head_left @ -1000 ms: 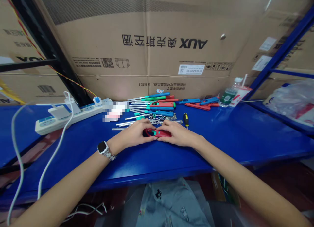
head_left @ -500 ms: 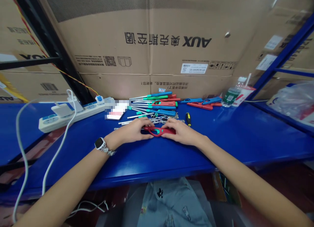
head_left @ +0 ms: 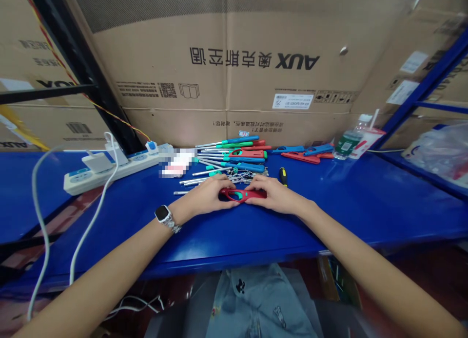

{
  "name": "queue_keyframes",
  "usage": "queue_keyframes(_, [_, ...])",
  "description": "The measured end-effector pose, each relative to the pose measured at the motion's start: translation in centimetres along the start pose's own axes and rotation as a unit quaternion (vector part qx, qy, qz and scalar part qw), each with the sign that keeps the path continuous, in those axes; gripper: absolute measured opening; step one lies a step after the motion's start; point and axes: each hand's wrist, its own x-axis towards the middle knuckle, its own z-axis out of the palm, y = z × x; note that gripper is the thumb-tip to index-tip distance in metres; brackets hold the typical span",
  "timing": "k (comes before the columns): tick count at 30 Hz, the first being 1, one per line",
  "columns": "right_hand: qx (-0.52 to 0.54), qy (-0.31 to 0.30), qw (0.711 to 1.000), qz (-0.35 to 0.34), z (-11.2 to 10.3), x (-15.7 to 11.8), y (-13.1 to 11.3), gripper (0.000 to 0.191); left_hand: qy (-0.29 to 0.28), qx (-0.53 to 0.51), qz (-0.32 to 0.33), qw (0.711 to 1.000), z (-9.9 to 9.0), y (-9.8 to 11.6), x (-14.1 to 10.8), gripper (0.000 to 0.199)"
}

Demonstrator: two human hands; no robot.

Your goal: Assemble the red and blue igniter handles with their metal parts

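Low over the front middle of the blue table, a red long-nosed lighter (head_left: 240,196) with a teal trigger lies crosswise between both hands. My left hand (head_left: 215,197) grips its left end, thumb in front and fingers behind. Around the right end of the handle, my right hand (head_left: 272,194) is closed in the same way. Just behind the hands are loose metal tubes (head_left: 192,182) and a tangle of thin wires and small metal parts (head_left: 244,177). A black-and-yellow screwdriver (head_left: 282,176) lies beyond my right hand.
Several lighters with blue, green and red handles (head_left: 244,155) are piled at the back. Red and blue handle shells (head_left: 302,157) lie farther right, near a green-labelled bottle (head_left: 345,145) and a cup (head_left: 367,142). A white power strip (head_left: 78,181) with cables is on the left. Cardboard (head_left: 226,31) stands behind.
The whole view has shifted slightly, so things sit a little farther right. Both hands keep their hold on the red lighter, with hardly any change in grip.
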Motion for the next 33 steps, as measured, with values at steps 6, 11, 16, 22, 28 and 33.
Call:
queue_keyframes(6, [-0.002,-0.006,1.000,-0.011,-0.4,-0.1,0.5,0.028,-0.009,-0.016,0.010,1.000,-0.3,-0.4,0.1,0.034])
queue_keyframes(11, [0.013,-0.009,1.000,-0.014,-0.7,-0.1,0.5,0.026,-0.016,-0.020,0.013,1.000,-0.6,-0.5,0.1,0.035])
queue_keyframes(16, [0.019,-0.013,0.999,-0.026,-1.1,-0.1,0.4,0.024,-0.014,-0.023,0.013,1.000,-0.6,-0.6,0.2,0.035])
queue_keyframes(22, [0.013,-0.017,0.999,-0.025,-1.0,0.0,0.6,0.026,-0.007,-0.020,0.011,1.000,-0.5,-0.5,0.1,0.041])
queue_keyframes(28, [0.010,-0.002,1.000,-0.024,-0.9,0.1,0.6,0.030,0.053,0.030,-0.011,0.998,1.0,0.6,0.4,0.071])
queue_keyframes(33, [0.017,0.011,0.999,-0.033,-0.9,0.1,0.7,0.032,0.053,0.024,0.002,0.998,1.5,0.9,0.7,0.048])
